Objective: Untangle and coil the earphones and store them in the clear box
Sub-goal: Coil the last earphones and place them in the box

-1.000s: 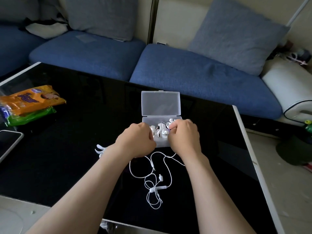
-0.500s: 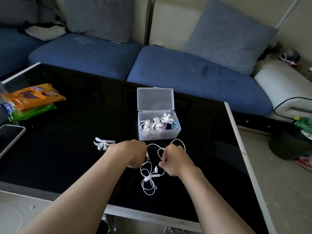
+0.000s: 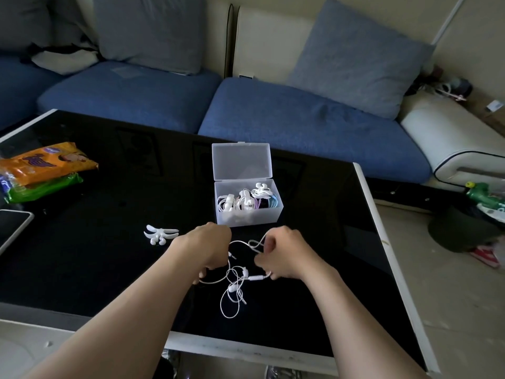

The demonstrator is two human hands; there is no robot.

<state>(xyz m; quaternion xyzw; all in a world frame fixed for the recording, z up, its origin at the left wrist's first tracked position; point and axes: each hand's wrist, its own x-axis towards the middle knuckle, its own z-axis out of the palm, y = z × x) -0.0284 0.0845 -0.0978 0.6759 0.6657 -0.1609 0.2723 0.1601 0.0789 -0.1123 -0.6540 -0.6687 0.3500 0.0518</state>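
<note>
Earphones (image 3: 235, 288) lie tangled on the black table (image 3: 109, 255), just in front of the open clear box (image 3: 246, 218). Head view: left hand (image 3: 209, 248) and right hand (image 3: 284, 257) both curl tight on them, exact pinch points unclear. Tease loops apart gently, work one end out first, no yanking.

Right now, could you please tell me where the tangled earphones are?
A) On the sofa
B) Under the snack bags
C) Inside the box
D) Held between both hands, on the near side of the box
D: the left hand and right hand both grip the cable of the earphones above the table, on the person's side of the open box.
</note>
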